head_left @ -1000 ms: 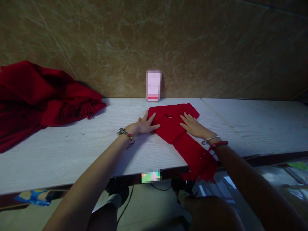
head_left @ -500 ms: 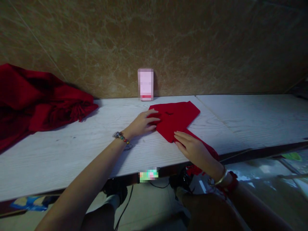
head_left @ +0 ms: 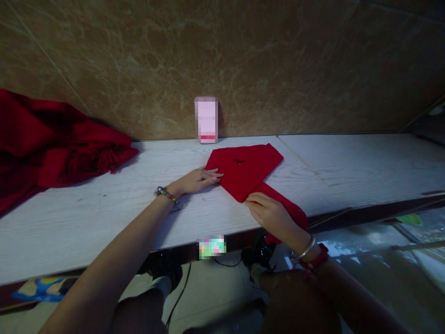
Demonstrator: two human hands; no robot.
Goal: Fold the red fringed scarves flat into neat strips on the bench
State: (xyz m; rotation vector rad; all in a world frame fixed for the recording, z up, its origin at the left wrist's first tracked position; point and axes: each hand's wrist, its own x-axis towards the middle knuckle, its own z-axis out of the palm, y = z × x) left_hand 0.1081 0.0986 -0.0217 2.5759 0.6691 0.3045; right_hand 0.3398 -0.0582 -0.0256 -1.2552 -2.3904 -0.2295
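Note:
A red scarf (head_left: 239, 174) lies folded into an angular shape on the white wood-grain surface, with a small dark gap near its middle. One narrower end of it runs toward the front edge under my right forearm. My left hand (head_left: 198, 180) rests with fingers stretched out on the scarf's left edge. At the lower corner, my right hand (head_left: 266, 208) has its fingers bent together on the fabric; the thumb is partly hidden.
Another red fringed cloth (head_left: 69, 144) is heaped on the left. A pink, phone-shaped object (head_left: 206, 119), blurred out, leans against the brown marbled wall (head_left: 243, 69). Cables (head_left: 179, 297) lie on the floor below the front edge.
My left hand has slid down and left along the scarf's edge, its fingers closer together. My right hand's fingers have drawn in at the lower corner. The whole view has shifted slightly.

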